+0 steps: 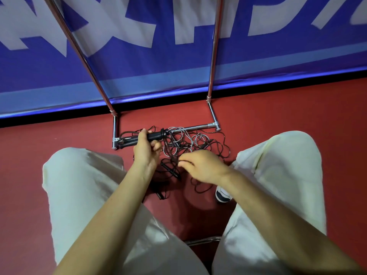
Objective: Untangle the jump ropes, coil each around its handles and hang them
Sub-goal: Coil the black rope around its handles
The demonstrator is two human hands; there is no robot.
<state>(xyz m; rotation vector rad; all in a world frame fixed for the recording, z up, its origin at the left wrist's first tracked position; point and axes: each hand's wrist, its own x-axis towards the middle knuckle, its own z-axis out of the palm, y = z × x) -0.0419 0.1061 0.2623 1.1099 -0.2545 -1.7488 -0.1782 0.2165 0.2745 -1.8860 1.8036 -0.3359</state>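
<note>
My left hand [146, 150] grips a pair of black jump-rope handles [154, 136] held side by side, pointing left to right, with a few turns of black cord around their right end. A tangle of black and grey ropes [185, 147] lies on the red floor just beyond my hands. My right hand [200, 165] hovers over the tangle with fingers curled; whether it pinches a cord is unclear. Another black handle [170, 171] lies on the floor between my hands.
A chrome rack stands over the ropes, its base bar [195, 127] on the floor and two uprights [213, 56] rising against a blue banner [139, 62]. My knees in pale trousers [83, 185] flank the pile. A shoe [222, 194] shows at the right.
</note>
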